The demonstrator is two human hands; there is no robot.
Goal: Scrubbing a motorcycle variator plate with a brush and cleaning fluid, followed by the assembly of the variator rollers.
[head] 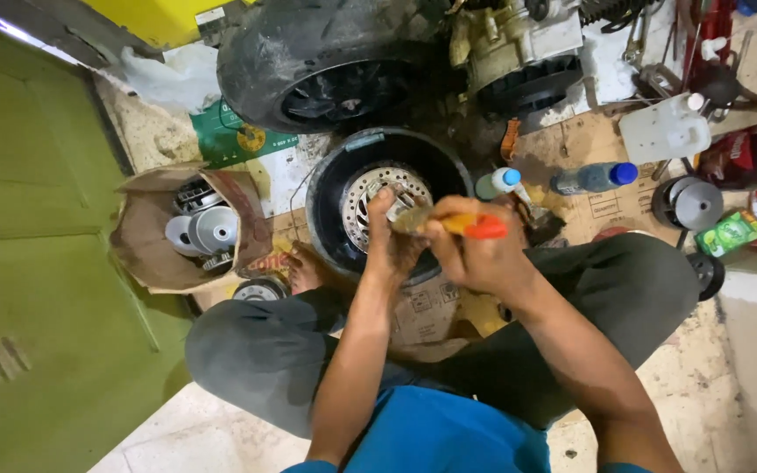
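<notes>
Two bare hands meet over a small scooter wheel [387, 206] that lies flat on cardboard on the floor, just ahead of the person's crossed legs, its tyre ringing a silvery perforated brake disc [377, 191]. The left hand [389, 236] rests on the disc and hub, fingers [380, 203] curled around a small pale part at the centre; what that part is cannot be told. The right hand [475, 254] is closed around a screwdriver with an orange-red handle [470, 227], whose shaft is mostly hidden behind the hands. By judgement, the step in hand is work on a fastener or fitting at the hub. The next move would call for the left hand to steady the wheel while the tool tip seats squarely before any turning force goes in. The tool's long axis runs nearly level across the view, handle end toward the person's right, working end pointing left toward the hub. The wheel's axle axis stands roughly upright, facing the camera. Nearby stand a paper bag of metal pulley parts [190, 229], two plastic bottles [593, 178], and a larger tyre [326, 66].
</notes>
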